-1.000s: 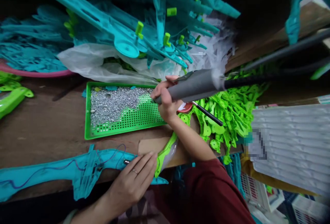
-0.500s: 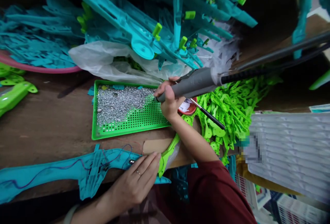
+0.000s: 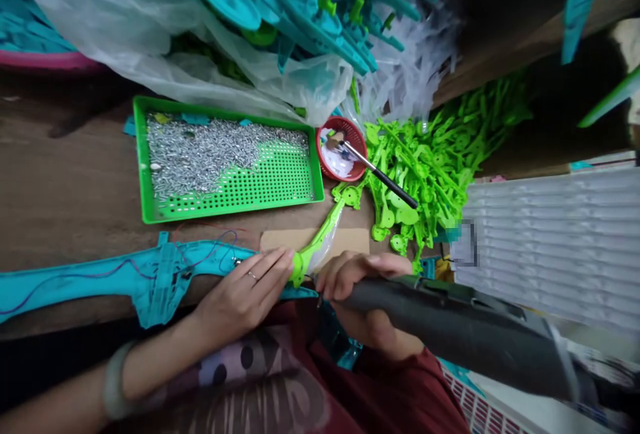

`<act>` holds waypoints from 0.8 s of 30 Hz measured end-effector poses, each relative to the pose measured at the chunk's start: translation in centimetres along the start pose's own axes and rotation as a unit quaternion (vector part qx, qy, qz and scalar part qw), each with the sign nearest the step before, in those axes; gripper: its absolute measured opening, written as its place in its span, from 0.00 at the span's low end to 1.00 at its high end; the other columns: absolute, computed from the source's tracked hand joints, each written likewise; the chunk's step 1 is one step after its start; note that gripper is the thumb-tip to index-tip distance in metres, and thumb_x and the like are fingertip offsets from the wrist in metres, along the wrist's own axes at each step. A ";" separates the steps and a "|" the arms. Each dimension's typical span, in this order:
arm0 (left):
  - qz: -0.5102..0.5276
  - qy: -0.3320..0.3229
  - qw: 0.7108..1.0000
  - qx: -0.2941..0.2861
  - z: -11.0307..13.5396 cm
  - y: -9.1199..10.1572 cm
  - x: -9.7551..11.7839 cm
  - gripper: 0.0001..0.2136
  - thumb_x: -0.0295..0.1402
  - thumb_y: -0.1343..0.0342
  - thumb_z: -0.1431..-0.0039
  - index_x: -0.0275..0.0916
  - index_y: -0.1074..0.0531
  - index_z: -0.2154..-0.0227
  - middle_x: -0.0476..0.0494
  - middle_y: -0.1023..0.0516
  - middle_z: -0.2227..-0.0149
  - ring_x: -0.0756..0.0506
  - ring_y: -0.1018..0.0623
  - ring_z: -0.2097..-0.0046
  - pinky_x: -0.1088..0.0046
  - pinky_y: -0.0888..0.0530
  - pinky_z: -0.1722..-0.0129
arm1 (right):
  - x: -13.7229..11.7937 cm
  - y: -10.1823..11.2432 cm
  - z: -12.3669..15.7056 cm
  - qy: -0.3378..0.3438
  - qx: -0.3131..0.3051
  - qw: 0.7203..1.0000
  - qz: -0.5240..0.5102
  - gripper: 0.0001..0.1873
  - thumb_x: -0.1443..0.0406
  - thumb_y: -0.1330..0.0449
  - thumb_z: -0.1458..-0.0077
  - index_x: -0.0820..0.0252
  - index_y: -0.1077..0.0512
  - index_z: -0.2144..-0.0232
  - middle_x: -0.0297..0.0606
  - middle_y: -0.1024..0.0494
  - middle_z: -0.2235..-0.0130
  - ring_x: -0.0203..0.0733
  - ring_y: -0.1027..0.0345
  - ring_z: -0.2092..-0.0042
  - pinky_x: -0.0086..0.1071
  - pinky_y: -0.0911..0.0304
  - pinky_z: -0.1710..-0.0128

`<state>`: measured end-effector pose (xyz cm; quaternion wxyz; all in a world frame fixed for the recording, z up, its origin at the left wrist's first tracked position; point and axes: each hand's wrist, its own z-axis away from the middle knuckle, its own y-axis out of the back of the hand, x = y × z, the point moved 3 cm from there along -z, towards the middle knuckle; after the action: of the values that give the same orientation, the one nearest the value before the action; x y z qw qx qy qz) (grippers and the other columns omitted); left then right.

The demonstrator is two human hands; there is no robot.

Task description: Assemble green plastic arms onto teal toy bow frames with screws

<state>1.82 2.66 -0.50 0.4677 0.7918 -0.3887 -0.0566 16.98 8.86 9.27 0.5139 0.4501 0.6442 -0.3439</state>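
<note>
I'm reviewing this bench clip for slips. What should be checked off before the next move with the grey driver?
1. Left hand steadying the teal shell: ok, fingers lie flat on it.
2. Right hand gripping the grey driver: ok.
3. Driver tip seated: cannot tell, it is hidden behind the fingers.
4. Wires clear of the lime piece: cannot tell; they loop close to the left fingertips.
5. Screws in the green tray: ok, a heap covers its far side.
</note>
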 end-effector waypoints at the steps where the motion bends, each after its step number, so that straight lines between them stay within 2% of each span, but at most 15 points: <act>1: -0.002 -0.001 1.000 -0.001 -0.1 0.0 0.0 0.15 0.22 0.52 0.32 0.22 0.28 0.47 0.28 0.24 0.43 0.33 0.25 0.42 0.56 0.28 0.45 | 0.4 0.0 0.6 0.019 0.000 1.000 -0.015 0.21 0.53 0.41 0.40 0.43 0.38 0.46 0.28 0.32 0.75 0.40 0.33 0.74 0.37 0.30 0.74; 3: -0.010 -0.002 1.000 -0.001 -0.1 0.0 0.0 0.15 0.23 0.53 0.32 0.22 0.28 0.47 0.27 0.24 0.44 0.33 0.25 0.42 0.56 0.27 0.46 | 1.6 -0.2 1.0 0.048 0.003 0.998 -0.038 0.21 0.55 0.41 0.39 0.44 0.38 0.45 0.29 0.31 0.74 0.40 0.32 0.74 0.36 0.30 0.74; 8: -0.038 -0.014 0.999 0.001 0.0 0.0 0.4 0.17 0.22 0.55 0.32 0.22 0.29 0.46 0.28 0.23 0.44 0.34 0.24 0.42 0.57 0.26 0.46 | 3.9 -1.3 0.8 0.140 0.020 0.989 -0.043 0.19 0.56 0.39 0.40 0.49 0.34 0.47 0.25 0.34 0.77 0.34 0.38 0.80 0.28 0.37 0.81; 12: -0.039 -0.007 0.999 -0.005 0.3 -0.1 0.4 0.18 0.22 0.56 0.32 0.23 0.30 0.44 0.27 0.25 0.42 0.36 0.25 0.40 0.58 0.27 0.44 | 4.0 -1.4 0.1 0.172 -0.087 0.980 -0.057 0.23 0.54 0.38 0.40 0.54 0.32 0.45 0.26 0.32 0.78 0.34 0.37 0.81 0.28 0.36 0.82; 14: -0.043 -0.008 0.999 -0.009 0.4 -0.2 0.4 0.18 0.23 0.56 0.32 0.24 0.29 0.44 0.29 0.25 0.42 0.37 0.25 0.40 0.59 0.26 0.44 | 3.9 -1.2 -0.1 0.175 -0.140 0.972 -0.066 0.22 0.56 0.39 0.40 0.56 0.32 0.46 0.27 0.31 0.78 0.35 0.35 0.81 0.29 0.34 0.81; 18: -0.065 -0.020 0.998 -0.005 0.2 -0.5 0.7 0.16 0.23 0.54 0.32 0.26 0.28 0.46 0.31 0.23 0.43 0.38 0.24 0.42 0.59 0.25 0.44 | 4.0 -1.2 0.0 0.157 -0.188 0.965 -0.090 0.19 0.56 0.40 0.40 0.53 0.31 0.48 0.25 0.32 0.79 0.34 0.36 0.82 0.28 0.34 0.80; 21: -0.071 -0.004 0.997 -0.017 -0.2 -0.2 1.2 0.16 0.24 0.52 0.32 0.26 0.29 0.45 0.31 0.24 0.43 0.39 0.24 0.41 0.59 0.26 0.43 | 4.2 -1.0 -0.7 0.098 -0.178 0.972 -0.116 0.18 0.52 0.42 0.40 0.50 0.32 0.51 0.23 0.35 0.81 0.34 0.38 0.83 0.27 0.37 0.82; 24: -0.050 0.021 0.999 -0.006 0.2 2.2 1.4 0.16 0.29 0.48 0.31 0.27 0.30 0.44 0.30 0.25 0.41 0.38 0.27 0.39 0.59 0.27 0.42 | 4.1 0.6 -2.8 0.060 -0.085 0.989 -0.105 0.16 0.51 0.42 0.42 0.48 0.33 0.54 0.22 0.37 0.81 0.35 0.42 0.84 0.27 0.40 0.85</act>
<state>1.50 1.02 1.51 0.4773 0.8081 -0.3388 -0.0657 16.24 12.50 6.00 0.4723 0.3543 0.7443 -0.3121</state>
